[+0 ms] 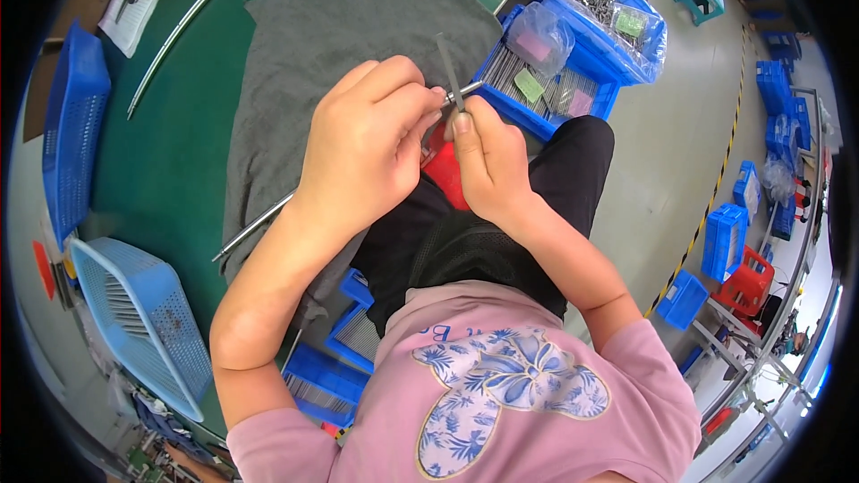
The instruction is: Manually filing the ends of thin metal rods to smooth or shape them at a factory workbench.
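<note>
Head view showed me both hands together over the grey cloth (295,63): left hand (362,148) pinched a long metal rod (259,222), right hand (488,161) pressed a thin flat strip (449,67) against its tip; fitting seemed unfinished, I judged

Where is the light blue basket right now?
In the head view, the light blue basket sits at the lower left, on the edge of the green table, beside the person's left elbow and below the darker blue basket.
</note>
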Demonstrator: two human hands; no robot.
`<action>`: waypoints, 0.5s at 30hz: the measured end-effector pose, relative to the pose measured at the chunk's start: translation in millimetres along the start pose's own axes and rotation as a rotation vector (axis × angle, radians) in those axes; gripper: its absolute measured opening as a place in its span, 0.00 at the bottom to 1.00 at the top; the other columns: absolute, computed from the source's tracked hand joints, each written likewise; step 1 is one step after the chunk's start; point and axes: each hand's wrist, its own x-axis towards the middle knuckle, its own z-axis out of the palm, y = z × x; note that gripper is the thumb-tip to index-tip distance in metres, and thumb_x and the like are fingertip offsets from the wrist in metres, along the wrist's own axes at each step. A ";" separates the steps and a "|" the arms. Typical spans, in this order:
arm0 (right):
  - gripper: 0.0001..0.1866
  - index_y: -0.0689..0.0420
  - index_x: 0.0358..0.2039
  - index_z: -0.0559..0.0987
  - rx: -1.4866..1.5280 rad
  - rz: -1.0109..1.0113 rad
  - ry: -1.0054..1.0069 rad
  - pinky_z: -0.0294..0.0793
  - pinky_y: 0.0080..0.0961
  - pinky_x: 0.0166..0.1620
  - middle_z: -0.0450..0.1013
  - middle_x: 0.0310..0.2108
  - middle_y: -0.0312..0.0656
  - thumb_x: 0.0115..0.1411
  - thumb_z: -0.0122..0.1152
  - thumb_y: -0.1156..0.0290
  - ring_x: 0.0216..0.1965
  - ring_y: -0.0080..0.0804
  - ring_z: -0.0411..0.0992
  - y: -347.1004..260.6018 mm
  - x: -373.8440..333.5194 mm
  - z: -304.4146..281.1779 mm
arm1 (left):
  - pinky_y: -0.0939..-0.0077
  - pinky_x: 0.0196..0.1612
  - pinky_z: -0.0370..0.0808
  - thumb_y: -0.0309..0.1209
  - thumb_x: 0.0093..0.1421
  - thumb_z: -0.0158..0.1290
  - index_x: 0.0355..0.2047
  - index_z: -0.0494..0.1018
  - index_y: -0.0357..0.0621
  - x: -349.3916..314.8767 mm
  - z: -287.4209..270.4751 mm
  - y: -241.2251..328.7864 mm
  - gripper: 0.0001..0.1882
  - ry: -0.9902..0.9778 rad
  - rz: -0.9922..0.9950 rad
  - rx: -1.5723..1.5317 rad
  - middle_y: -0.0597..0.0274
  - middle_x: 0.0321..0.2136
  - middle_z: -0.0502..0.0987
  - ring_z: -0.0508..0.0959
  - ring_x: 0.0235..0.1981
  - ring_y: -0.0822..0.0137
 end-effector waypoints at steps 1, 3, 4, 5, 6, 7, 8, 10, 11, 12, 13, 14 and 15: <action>0.07 0.58 0.31 0.70 -0.004 0.036 -0.002 0.69 0.40 0.27 0.74 0.22 0.46 0.64 0.46 0.71 0.23 0.50 0.74 5.3 -5.0 2.3 | 0.67 0.28 0.70 0.18 0.43 0.59 0.27 0.75 0.37 -0.7 0.2 -0.4 0.08 0.001 0.003 -0.001 0.59 0.24 0.70 0.71 0.25 0.57; 0.07 0.59 0.30 0.69 -0.023 0.067 -0.031 0.69 0.41 0.26 0.74 0.22 0.47 0.64 0.47 0.70 0.23 0.51 0.73 18.4 -26.7 3.0 | 0.67 0.28 0.70 0.18 0.43 0.59 0.27 0.75 0.37 -2.7 2.4 0.3 0.08 -0.015 -0.016 -0.022 0.59 0.24 0.70 0.71 0.25 0.58; 0.07 0.59 0.30 0.69 -0.041 0.099 -0.063 0.69 0.41 0.26 0.74 0.22 0.47 0.64 0.47 0.70 0.23 0.52 0.73 22.9 -32.0 1.7 | 0.67 0.28 0.70 0.18 0.43 0.59 0.27 0.75 0.37 -0.8 2.4 0.2 0.08 -0.011 -0.014 -0.020 0.59 0.24 0.70 0.71 0.25 0.58; 0.07 0.59 0.30 0.69 -0.019 0.059 -0.039 0.68 0.42 0.25 0.74 0.21 0.48 0.64 0.47 0.70 0.23 0.52 0.73 28.3 -31.8 0.8 | 0.67 0.28 0.70 0.18 0.43 0.59 0.26 0.75 0.37 1.6 1.8 0.0 0.08 -0.011 -0.007 -0.015 0.59 0.24 0.70 0.71 0.25 0.58; 0.07 0.59 0.30 0.69 -0.018 0.065 -0.040 0.68 0.42 0.25 0.74 0.21 0.48 0.64 0.47 0.70 0.23 0.52 0.73 20.3 -25.3 -0.7 | 0.67 0.28 0.70 0.18 0.43 0.59 0.26 0.75 0.37 0.5 1.1 1.9 0.08 -0.020 -0.005 -0.013 0.59 0.24 0.70 0.71 0.24 0.58; 0.07 0.58 0.30 0.69 -0.013 0.044 -0.031 0.69 0.42 0.26 0.74 0.21 0.47 0.64 0.46 0.70 0.23 0.52 0.73 10.9 -13.2 -1.6 | 0.67 0.28 0.70 0.18 0.43 0.59 0.26 0.75 0.37 -0.8 1.8 1.6 0.08 -0.025 -0.005 -0.017 0.59 0.24 0.70 0.71 0.24 0.58; 0.07 0.58 0.31 0.70 -0.007 0.023 -0.022 0.69 0.41 0.27 0.74 0.20 0.47 0.65 0.45 0.70 0.23 0.52 0.73 6.0 -6.0 -0.7 | 0.67 0.28 0.70 0.18 0.43 0.59 0.26 0.74 0.37 -1.9 2.6 1.2 0.08 -0.013 -0.003 -0.016 0.60 0.24 0.70 0.71 0.24 0.58; 0.07 0.58 0.30 0.70 0.008 0.031 -0.020 0.69 0.41 0.27 0.73 0.20 0.47 0.65 0.45 0.71 0.23 0.52 0.73 8.1 -7.2 1.4 | 0.67 0.28 0.70 0.18 0.43 0.58 0.26 0.74 0.37 -0.9 1.3 0.4 0.08 0.007 0.008 -0.009 0.60 0.24 0.70 0.71 0.24 0.58; 0.08 0.58 0.30 0.69 0.002 0.065 -0.036 0.69 0.42 0.26 0.73 0.20 0.48 0.65 0.45 0.71 0.24 0.52 0.73 16.4 -20.0 2.7 | 0.67 0.27 0.70 0.18 0.43 0.58 0.26 0.74 0.37 -3.0 1.6 0.7 0.08 -0.007 -0.005 -0.016 0.59 0.24 0.70 0.71 0.24 0.58; 0.08 0.59 0.29 0.69 -0.005 0.099 -0.056 0.69 0.42 0.26 0.73 0.20 0.48 0.65 0.46 0.70 0.24 0.53 0.73 20.2 -28.2 3.4 | 0.67 0.27 0.70 0.17 0.43 0.58 0.26 0.74 0.37 -3.6 3.3 1.5 0.08 -0.018 -0.021 -0.023 0.59 0.24 0.70 0.71 0.25 0.57; 0.08 0.59 0.29 0.68 0.012 0.090 -0.034 0.68 0.42 0.26 0.73 0.20 0.48 0.64 0.46 0.70 0.24 0.53 0.72 23.8 -32.4 5.6 | 0.67 0.27 0.70 0.17 0.43 0.58 0.26 0.74 0.37 -1.9 2.8 1.8 0.08 -0.014 -0.020 -0.022 0.59 0.24 0.70 0.71 0.25 0.57; 0.08 0.59 0.29 0.68 0.011 0.086 -0.035 0.68 0.42 0.26 0.73 0.20 0.48 0.64 0.46 0.70 0.24 0.53 0.72 29.2 -30.0 4.4 | 0.67 0.27 0.70 0.17 0.43 0.58 0.26 0.74 0.37 0.2 1.1 2.1 0.08 -0.019 -0.022 -0.012 0.59 0.24 0.70 0.71 0.25 0.57; 0.08 0.58 0.29 0.69 0.015 0.069 -0.045 0.69 0.42 0.27 0.73 0.21 0.48 0.64 0.46 0.70 0.24 0.53 0.73 21.4 -21.5 2.7 | 0.67 0.28 0.70 0.17 0.43 0.58 0.26 0.74 0.37 -1.5 0.7 3.4 0.08 -0.036 -0.027 -0.010 0.59 0.24 0.70 0.71 0.25 0.57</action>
